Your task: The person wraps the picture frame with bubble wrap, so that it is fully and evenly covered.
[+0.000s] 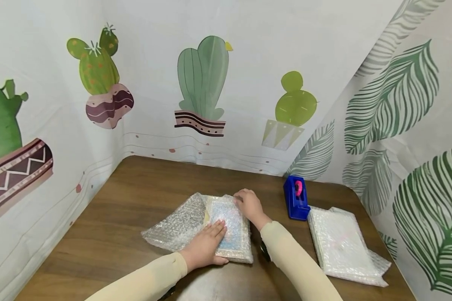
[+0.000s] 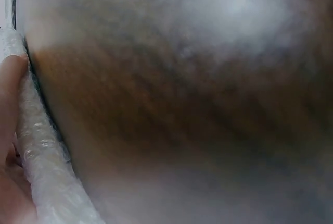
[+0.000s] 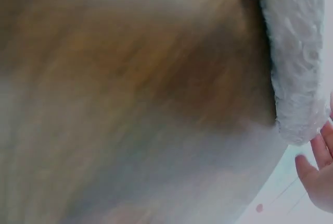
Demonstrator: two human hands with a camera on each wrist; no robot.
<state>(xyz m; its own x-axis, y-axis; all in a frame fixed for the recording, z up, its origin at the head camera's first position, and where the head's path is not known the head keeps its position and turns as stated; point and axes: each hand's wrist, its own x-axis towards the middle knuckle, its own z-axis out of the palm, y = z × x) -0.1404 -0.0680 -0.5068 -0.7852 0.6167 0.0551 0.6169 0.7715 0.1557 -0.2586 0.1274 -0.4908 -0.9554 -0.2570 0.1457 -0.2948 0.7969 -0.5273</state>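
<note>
A picture frame (image 1: pixel 233 228) with a pale border and blue middle lies on the table, partly covered in bubble wrap (image 1: pixel 175 225). The wrap spreads out loosely to its left. My left hand (image 1: pixel 205 246) rests on the frame's lower left part, fingers extended over the top and thumb at the near edge. At the far right corner is my right hand (image 1: pixel 250 205), its fingers bent lightly over the wrapped edge. In the right wrist view, the right thumb (image 3: pixel 306 169) stands apart from the wrapped corner. The left wrist view catches the wrapped side (image 2: pixel 44 151) beside the left hand.
A blue tape dispenser (image 1: pixel 296 198) with a pink core stands to the right on the brown table (image 1: pixel 135 188). Next to it lies another flat, bubble-wrapped package (image 1: pixel 342 242). Cloth printed with cacti and leaves hangs behind the table.
</note>
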